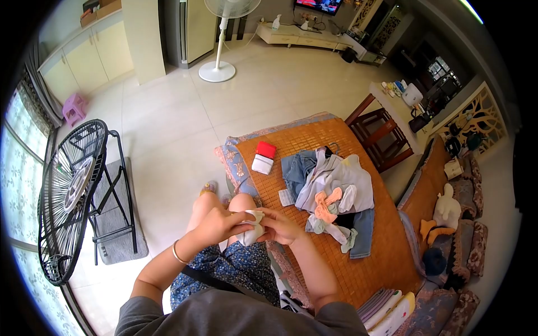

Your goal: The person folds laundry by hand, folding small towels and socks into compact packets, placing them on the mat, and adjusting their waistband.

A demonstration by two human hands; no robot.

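My left hand (217,225), with a bracelet at the wrist, pinches one side of a small white cloth item (250,232), possibly a sock. The fingers of my right hand (282,226) are closed on its other side. Both hands hold it just above my lap. On the mat to the right lies a loose pile of clothes: a light grey shirt (350,171), blue jeans (363,232) and a peach-coloured cloth piece (325,206). Farther forward, a red folded item (266,149) lies against a white folded item (262,164).
The woven mat (386,252) covers a bed-like surface. Folded fabrics (386,311) are stacked at its near edge. A black folding chair (115,185) stands at left, a white fan (217,70) ahead, and a wooden chair (378,134) beyond the mat. Cushions (468,241) and a plush toy (447,204) line the right.
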